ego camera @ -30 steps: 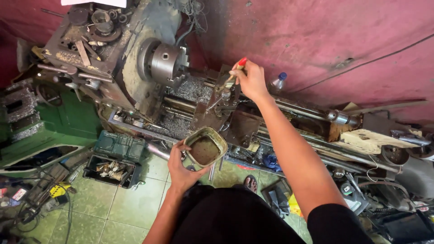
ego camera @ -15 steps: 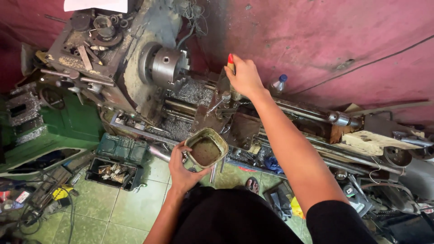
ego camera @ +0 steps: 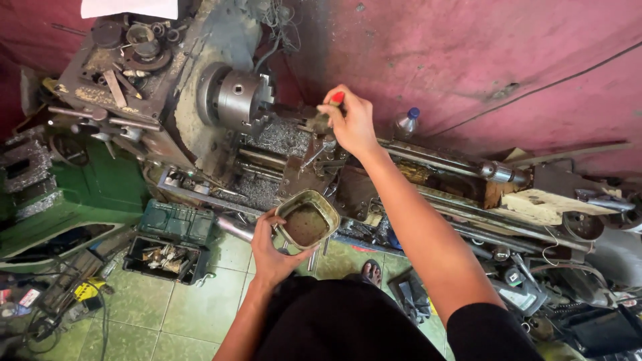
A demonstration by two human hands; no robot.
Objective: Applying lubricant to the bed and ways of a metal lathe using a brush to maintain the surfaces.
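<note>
My left hand [ego camera: 273, 253] holds a dented square metal tin [ego camera: 307, 219] with dark oily liquid in it, low in front of the lathe bed. My right hand [ego camera: 352, 122] is stretched out over the lathe, gripping a small brush with a red handle tip [ego camera: 338, 97]. The brush end points left toward the steel chuck [ego camera: 241, 99] and the heap of metal shavings [ego camera: 284, 137] below it.
A grimy lathe [ego camera: 167, 87] fills the view, its bed running right past a plastic bottle [ego camera: 404, 124]. An open green toolbox [ego camera: 170, 237] sits on the tiled floor. Cables and tools lie at the left, clutter at the right. My sandalled foot [ego camera: 372, 271] shows below.
My right hand with the brush has moved left and slightly nearer the chuck. The left hand and tin have stayed nearly still.
</note>
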